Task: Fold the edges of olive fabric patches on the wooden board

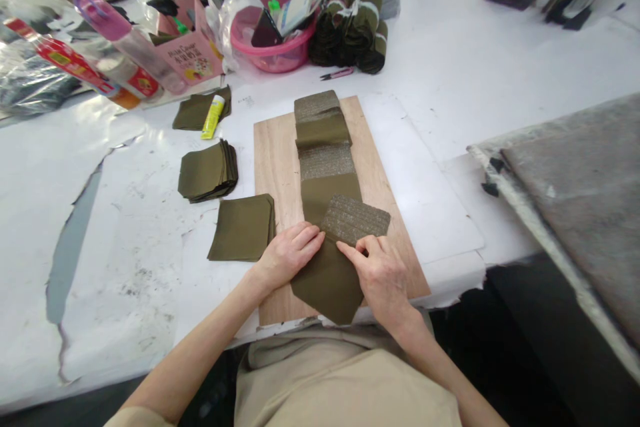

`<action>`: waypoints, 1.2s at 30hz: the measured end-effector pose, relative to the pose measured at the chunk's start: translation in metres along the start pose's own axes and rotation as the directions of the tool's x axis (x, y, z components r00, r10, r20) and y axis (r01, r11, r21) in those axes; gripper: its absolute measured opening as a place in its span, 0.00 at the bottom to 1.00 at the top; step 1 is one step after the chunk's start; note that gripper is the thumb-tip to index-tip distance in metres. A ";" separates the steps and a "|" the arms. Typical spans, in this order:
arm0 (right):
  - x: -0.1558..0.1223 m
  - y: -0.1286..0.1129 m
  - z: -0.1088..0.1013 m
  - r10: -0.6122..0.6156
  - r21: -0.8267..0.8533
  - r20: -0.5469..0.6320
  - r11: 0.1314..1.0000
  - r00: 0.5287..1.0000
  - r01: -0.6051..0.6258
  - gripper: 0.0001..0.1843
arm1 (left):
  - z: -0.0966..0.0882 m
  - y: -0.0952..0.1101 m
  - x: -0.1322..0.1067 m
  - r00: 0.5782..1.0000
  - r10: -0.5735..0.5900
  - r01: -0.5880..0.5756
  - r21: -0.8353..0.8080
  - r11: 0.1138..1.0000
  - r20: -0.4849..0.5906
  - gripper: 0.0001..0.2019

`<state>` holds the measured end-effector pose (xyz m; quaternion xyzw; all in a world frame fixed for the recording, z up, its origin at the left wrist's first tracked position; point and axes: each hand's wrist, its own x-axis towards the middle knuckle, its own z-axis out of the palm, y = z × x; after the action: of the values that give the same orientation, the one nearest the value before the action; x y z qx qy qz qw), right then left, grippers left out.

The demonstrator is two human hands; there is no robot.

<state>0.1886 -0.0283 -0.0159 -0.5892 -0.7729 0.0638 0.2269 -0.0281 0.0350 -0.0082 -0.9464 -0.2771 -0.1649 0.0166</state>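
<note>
An olive-green fabric piece (331,285) lies slanted at the near end of the wooden board (273,167), with a speckled grey-brown band (356,219) folded at its far side. My left hand (290,252) rests on its left edge, fingers together and laid on the cloth; the thumb is hidden. My right hand (381,273) is at the right side, index finger stretched along the seam and the other fingers curled at the band's near edge. Further up the board, similar overlapping fabric pieces (325,127) form a column.
Left of the board lie stacks of olive fabric squares (241,230), (203,172) and a yellow tube (213,117) on another pile. Behind stand a pink basket (273,57), rolled cloth bundles (350,30), small pink snips (337,73) and a pink box (187,57). A grey padded surface (575,173) is at right.
</note>
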 end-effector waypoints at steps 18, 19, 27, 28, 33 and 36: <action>0.001 -0.001 -0.004 -0.014 -0.013 0.015 1.000 1.000 0.014 0.15 | -0.008 0.006 -0.015 0.980 -0.200 0.197 0.090 0.976 0.022 0.11; 0.002 -0.002 -0.004 -0.014 -0.014 0.017 1.000 1.000 0.014 0.15 | -0.009 0.010 -0.015 0.972 -0.233 0.233 0.091 0.968 -0.011 0.11; 0.002 0.000 -0.006 0.010 0.010 0.051 1.000 0.999 -0.010 0.13 | -0.003 0.040 -0.003 0.968 -0.180 0.160 0.126 0.979 0.173 0.18; 0.001 0.002 -0.006 0.009 0.026 0.049 1.000 0.999 -0.010 0.12 | -0.002 0.040 -0.004 0.965 -0.191 0.169 0.128 0.977 0.182 0.18; -0.002 0.017 -0.012 -0.008 0.095 0.065 0.996 0.998 0.002 0.10 | -0.002 0.037 -0.008 0.956 -0.210 0.190 0.116 0.975 0.202 0.20; -0.004 0.022 -0.014 -0.028 0.102 0.072 0.995 0.997 0.021 0.10 | -0.003 0.037 -0.008 0.956 -0.211 0.188 0.127 0.974 0.203 0.21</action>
<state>0.2146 -0.0276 -0.0128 -0.5647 -0.7836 0.1216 0.2287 -0.0160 -0.0008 -0.0054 -0.9236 -0.3800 -0.0473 0.0199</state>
